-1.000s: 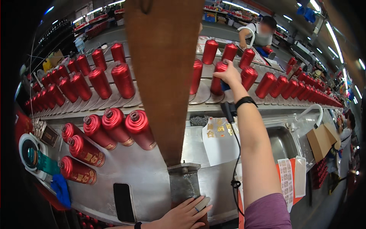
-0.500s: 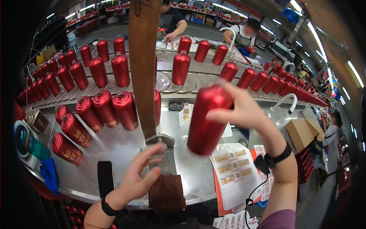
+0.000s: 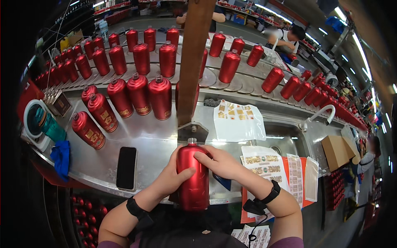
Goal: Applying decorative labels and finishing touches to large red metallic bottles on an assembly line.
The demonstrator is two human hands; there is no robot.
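Both hands on one glossy red bottle (image 3: 193, 184), lower centre of frame, neck toward the top. Left hand (image 3: 171, 172) curled around its left side, thumb across the front; right hand (image 3: 221, 161) clasps the upper right side, thumb on the front near the shoulder. Whether the base rests on anything: cannot tell. Metal table (image 3: 149, 134) beneath: black smartphone (image 3: 127, 168) lies left of the held bottle; six red bottles with gold markings (image 3: 160, 101) grouped at centre left. Teal jug (image 3: 53, 127) and blue cloth (image 3: 62, 159), far left. Right of centre: white sheet of gold stickers (image 3: 237, 122), printed label sheets (image 3: 264, 161) partly over an orange sheet (image 3: 309, 182), sink (image 3: 285, 142) with white curved faucet (image 3: 327, 108). Brown post (image 3: 196, 62) runs down from upper centre. Conveyor (image 3: 248, 87) carrying more red bottles crosses the frame behind; a co-worker (image 3: 287, 41) at upper right.
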